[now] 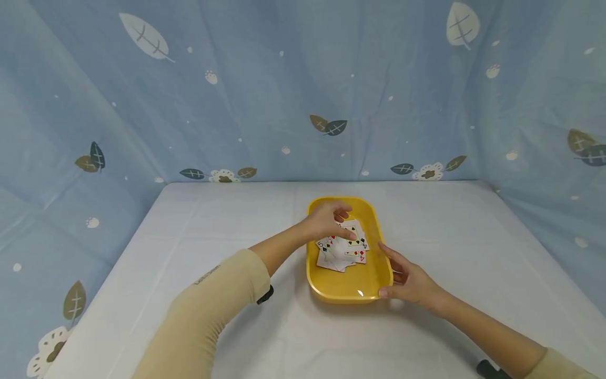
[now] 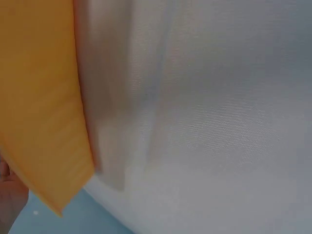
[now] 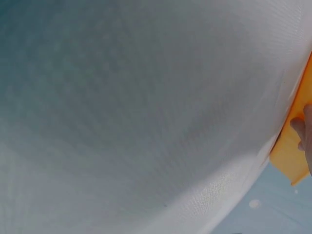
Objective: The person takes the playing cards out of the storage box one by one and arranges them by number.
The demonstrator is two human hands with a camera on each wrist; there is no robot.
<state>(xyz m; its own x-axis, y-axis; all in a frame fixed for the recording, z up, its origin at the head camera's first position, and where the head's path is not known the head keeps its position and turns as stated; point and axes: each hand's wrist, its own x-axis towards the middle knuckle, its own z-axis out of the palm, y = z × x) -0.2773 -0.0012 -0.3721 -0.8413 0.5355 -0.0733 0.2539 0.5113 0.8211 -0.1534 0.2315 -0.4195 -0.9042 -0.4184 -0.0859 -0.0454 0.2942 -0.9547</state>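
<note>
Playing cards (image 1: 334, 258) inside yellow tray (image 1: 347, 288)

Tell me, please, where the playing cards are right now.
In the head view, the playing cards lie in the yellow tray, just right of centre, partly hidden by the left hand.
</note>
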